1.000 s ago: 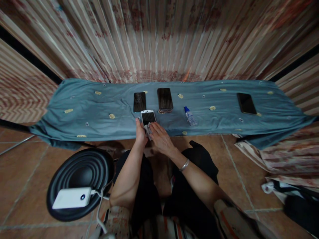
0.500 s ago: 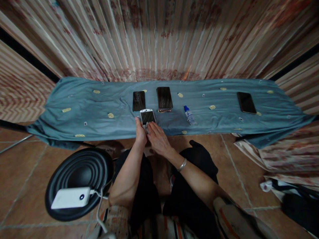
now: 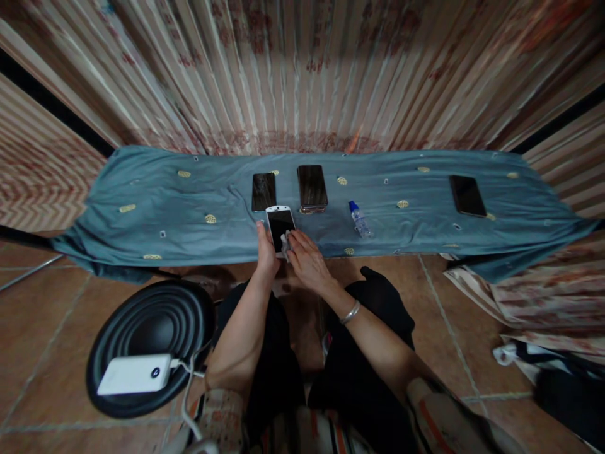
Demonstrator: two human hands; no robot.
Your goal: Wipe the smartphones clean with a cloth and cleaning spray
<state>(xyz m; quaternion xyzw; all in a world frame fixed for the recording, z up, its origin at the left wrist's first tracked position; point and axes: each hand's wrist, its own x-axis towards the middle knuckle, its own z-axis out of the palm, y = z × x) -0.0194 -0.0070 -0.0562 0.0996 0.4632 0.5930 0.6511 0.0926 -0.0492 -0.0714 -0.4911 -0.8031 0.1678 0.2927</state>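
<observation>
My left hand (image 3: 267, 250) grips a white smartphone (image 3: 280, 221) by its left side, thumb along the edge, at the front of the cloth-covered table. The phone's dark screen faces up. In my right hand (image 3: 305, 258) a crumpled pale wipe (image 3: 285, 244) is pinched, pressed against the lower right of the screen. Just beyond lies a dark phone (image 3: 263, 192) flat on the cloth. Beside it, to the right, is a stack of dark phones (image 3: 312, 186). A small clear bottle with a blue cap (image 3: 360, 221) lies on its side to the right of my hands.
Another dark phone (image 3: 467, 195) lies on the right part of the blue-green cloth (image 3: 227, 243). On the floor at left, a white power bank (image 3: 135, 374) with a cable rests on a round black ribbed object (image 3: 189, 315). Pleated curtains (image 3: 302, 75) hang behind the table.
My right hand has slid slightly right with the wipe, exposing more of the white phone's screen. My left hand has barely moved.
</observation>
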